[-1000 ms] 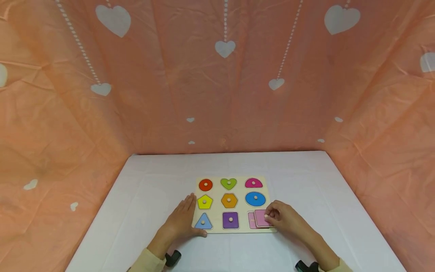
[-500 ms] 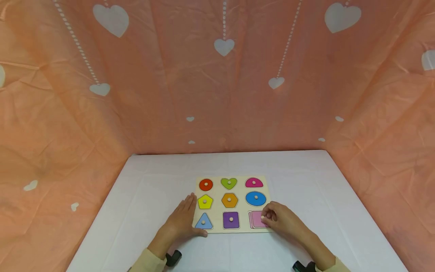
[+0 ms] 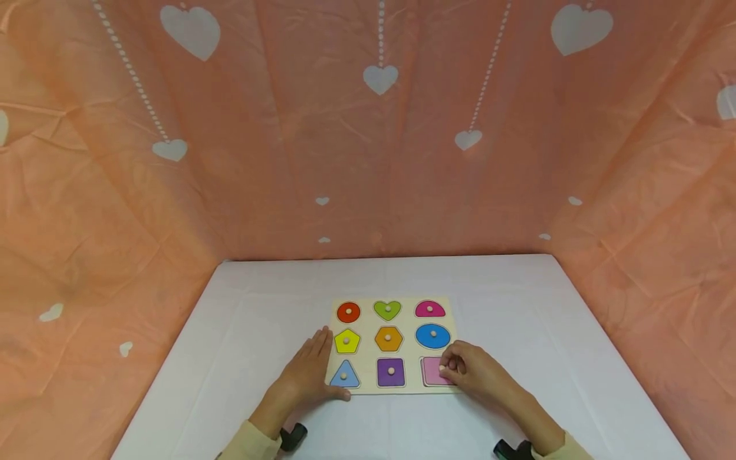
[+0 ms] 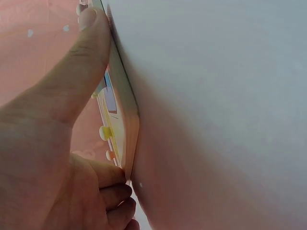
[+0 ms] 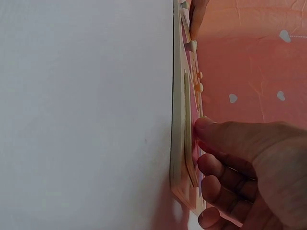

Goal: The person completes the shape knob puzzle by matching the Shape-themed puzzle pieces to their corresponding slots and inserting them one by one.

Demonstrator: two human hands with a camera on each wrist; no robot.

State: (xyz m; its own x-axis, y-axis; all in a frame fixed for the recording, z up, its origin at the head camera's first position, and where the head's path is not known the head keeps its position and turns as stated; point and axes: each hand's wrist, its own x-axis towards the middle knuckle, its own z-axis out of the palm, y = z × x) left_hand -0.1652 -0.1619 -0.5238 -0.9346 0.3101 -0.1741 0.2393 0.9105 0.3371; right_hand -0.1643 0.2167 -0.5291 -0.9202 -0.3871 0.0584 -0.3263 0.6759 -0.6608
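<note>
A pale wooden shape puzzle board (image 3: 367, 348) lies on the white table. My right hand (image 3: 483, 374) pinches the knob of a pink rectangular puzzle piece (image 3: 431, 370) at the board's near right corner. That piece (image 5: 188, 139) rests proud of the board in the right wrist view, and a thin strip of its recess shows along its left side. My left hand (image 3: 305, 370) lies along the board's left edge with straight fingers, its thumb (image 4: 91, 50) against the near edge. The right fingers cover the right part of the pink piece.
Other knobbed pieces sit in their recesses, among them a purple square (image 3: 391, 372), a blue oval (image 3: 433, 336) and a light blue triangle (image 3: 345, 375). White table surface (image 3: 276, 300) surrounds the board. An orange cloth with white hearts (image 3: 379, 160) hangs behind and at both sides.
My right hand has slid the pink piece left, so it now covers most of the recess that showed beside it earlier. The left hand and board stay in place.
</note>
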